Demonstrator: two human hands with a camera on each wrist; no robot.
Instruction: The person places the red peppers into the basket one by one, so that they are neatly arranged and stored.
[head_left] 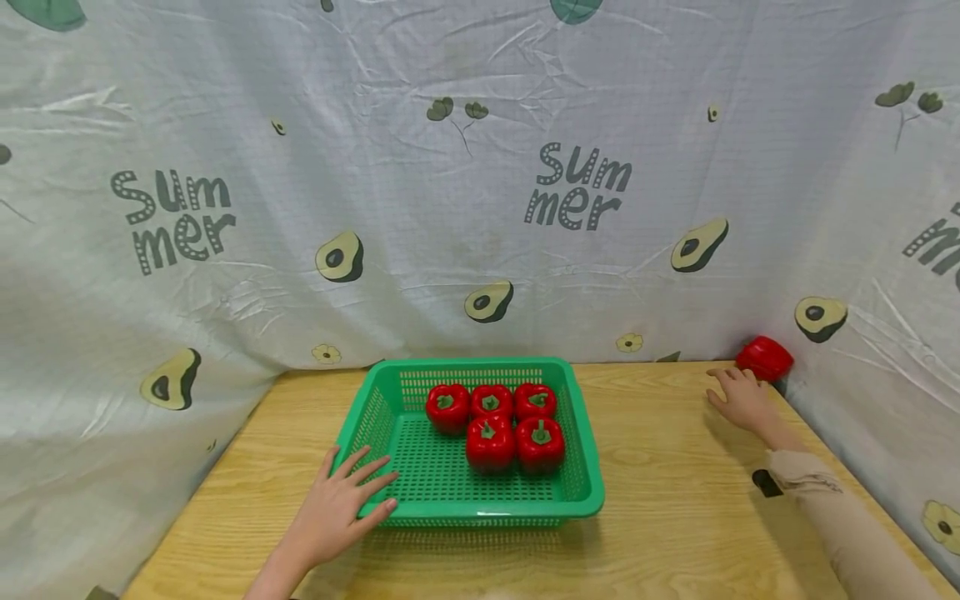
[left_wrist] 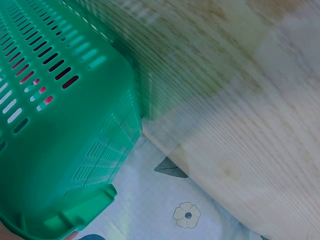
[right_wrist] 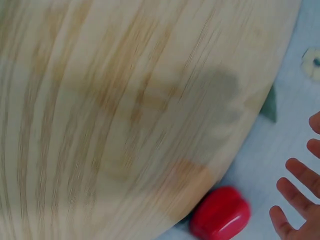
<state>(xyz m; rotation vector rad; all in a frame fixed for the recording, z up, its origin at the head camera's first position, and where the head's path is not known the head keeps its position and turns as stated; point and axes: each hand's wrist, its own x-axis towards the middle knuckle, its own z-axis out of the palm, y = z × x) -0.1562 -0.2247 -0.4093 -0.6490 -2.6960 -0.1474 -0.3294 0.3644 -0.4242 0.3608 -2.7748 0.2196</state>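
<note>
A green plastic basket (head_left: 480,510) stands on the wooden table with several red bell peppers (head_left: 491,446) in its right part, stems up. My left hand (head_left: 330,508) rests its spread fingers over the basket's front left corner. In the left wrist view the basket's slotted side (left_wrist: 75,130) fills the left, and only a bit of the hand shows at the bottom. At the table's far right corner lies another red bell pepper (head_left: 764,359), tilted by the cloth. My right hand (head_left: 742,402) reaches just left of this pepper (right_wrist: 220,214), fingers spread and holding nothing.
A white cloth (head_left: 420,275) printed with avocados and lettering hangs behind the table and along both sides. Bare wooden tabletop (head_left: 645,467) lies between the basket and my right arm. A small black object (head_left: 767,483) shows at the right wrist.
</note>
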